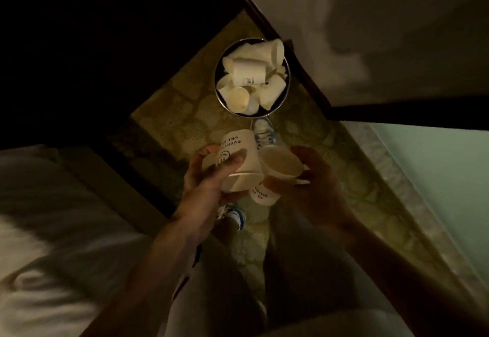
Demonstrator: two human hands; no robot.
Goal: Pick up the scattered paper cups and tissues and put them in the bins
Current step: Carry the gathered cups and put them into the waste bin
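Our left hand (209, 178) and right hand (313, 185) are each gripping a cup (244, 164), with the bin (217, 93) lying just beyond, equally near both.

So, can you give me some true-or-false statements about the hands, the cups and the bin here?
1. The left hand grips a printed paper cup. True.
2. The right hand is empty. False: it holds a second paper cup.
3. The round bin is empty. False: discarded cups and tissues fill it.
4. The round bin stands on patterned carpet. True.
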